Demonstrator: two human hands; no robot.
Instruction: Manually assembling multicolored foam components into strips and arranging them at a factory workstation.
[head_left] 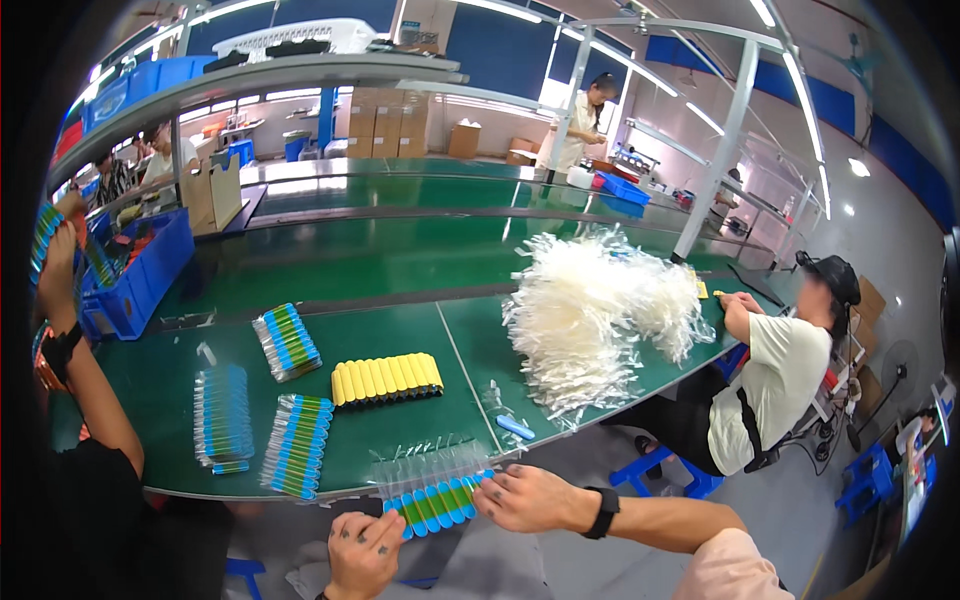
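Observation:
Just off the table's near edge, my left hand [362, 555] pinches the left end of a row of blue-and-green round-ended strips [440, 507]. My right hand [530, 498] grips the row's right end. Clear plastic sleeves [425, 463] stick up from the row's far side, toward the table. Beyond my hands lies a row of yellow round-ended pieces [387, 379]. To its left, one bundle of blue-and-green sleeved strips [287, 342] sits farther back, and a second bundle [297, 447] is nearer me. A paler sleeved bundle [222, 415] rests at the left.
A big heap of clear plastic sleeves [590, 310] covers the table's right part, with a small blue piece [515, 427] near it. A blue bin [150, 275] stands at left by a co-worker's arm [105, 400]. Another co-worker [780, 370] sits at right. A metal post [715, 150] rises behind the heap.

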